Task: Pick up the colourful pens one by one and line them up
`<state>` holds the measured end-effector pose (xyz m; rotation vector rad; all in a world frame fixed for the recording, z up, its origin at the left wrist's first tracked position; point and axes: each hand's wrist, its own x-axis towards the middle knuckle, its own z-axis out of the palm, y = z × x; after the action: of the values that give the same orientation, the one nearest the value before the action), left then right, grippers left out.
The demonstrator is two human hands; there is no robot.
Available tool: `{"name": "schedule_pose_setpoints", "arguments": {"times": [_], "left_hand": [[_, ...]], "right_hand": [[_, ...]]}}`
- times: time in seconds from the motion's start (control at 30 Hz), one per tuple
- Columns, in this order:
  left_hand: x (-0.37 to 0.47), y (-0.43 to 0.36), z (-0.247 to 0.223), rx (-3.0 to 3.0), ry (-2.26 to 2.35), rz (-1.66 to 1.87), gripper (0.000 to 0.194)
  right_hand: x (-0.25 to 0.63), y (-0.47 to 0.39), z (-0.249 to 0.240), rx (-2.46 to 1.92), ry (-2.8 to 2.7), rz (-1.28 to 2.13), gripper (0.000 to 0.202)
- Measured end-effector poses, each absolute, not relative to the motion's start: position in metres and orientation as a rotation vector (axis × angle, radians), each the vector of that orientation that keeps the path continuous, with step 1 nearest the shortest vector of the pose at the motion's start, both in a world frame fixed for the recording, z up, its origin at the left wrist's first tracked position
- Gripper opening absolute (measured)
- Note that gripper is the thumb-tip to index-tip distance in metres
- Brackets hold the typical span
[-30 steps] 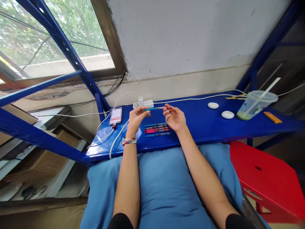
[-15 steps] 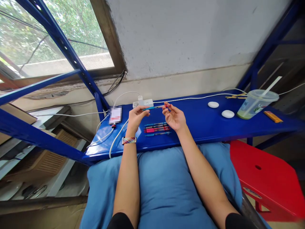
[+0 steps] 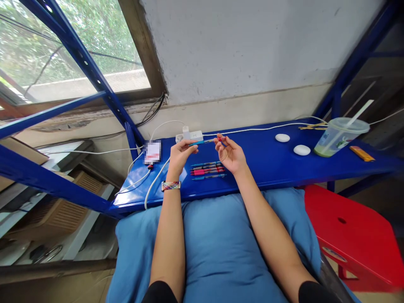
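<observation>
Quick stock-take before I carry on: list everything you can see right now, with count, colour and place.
pen: 1, blue barrel with a red end, held level between both hands above the shelf
pens on shelf: about 4, blue and pink, in a row below the hands
shelf: 1, blue metal, across the middle
power strip: 1, white, at the shelf's back, cables running off it
oval objects: 2, white, right of the hands
drink cup: 1, clear with lid and straw, greenish drink, far right
orange object: 1, right of the cup
cushion: 1, blue, on the lap
stool: 1, red, lower right
left hand: grips the blue barrel; multicoloured wristband
right hand: pinches the red end
</observation>
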<state>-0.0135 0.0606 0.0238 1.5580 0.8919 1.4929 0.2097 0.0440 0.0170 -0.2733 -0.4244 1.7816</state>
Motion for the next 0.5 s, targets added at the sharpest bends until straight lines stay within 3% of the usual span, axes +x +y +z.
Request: {"name": "schedule_pose_setpoints", "arguments": {"times": [0.5], "left_hand": [[-0.0134, 0.0614, 0.0231, 1.549, 0.886, 1.490, 0.026]], "right_hand": [[0.2115, 0.0472, 0.0118, -0.210, -0.457, 1.796, 0.029]]}}
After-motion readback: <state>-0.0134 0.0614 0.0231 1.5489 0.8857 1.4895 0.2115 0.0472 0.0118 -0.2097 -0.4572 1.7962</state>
